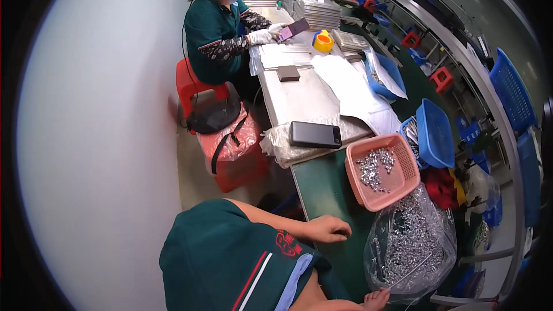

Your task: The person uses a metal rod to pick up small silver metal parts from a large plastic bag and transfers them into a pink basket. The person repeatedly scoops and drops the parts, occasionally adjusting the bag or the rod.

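Note:
My left hand (329,229) rests on the green tabletop, left of the pink basket and the plastic bag, its fingers curled in and nothing visible in them. At the lower edge my right hand (375,299) pinches the near end of a thin metal rod (410,272). The rod slants up and to the right over a clear plastic bag (377,253), which holds many small shiny metal parts (412,233). Just beyond the bag stands a pink plastic basket (360,187) with a loose heap of similar small metal pieces (373,168) on its bottom.
A black power bank (315,135) lies on wrapped material beyond my left hand. Blue bins (436,132) flank the basket. Across the table a seated person (213,34) in white gloves holds a phone (294,29). Red stools (245,167) stand at left; a metal frame (489,80) runs along the right.

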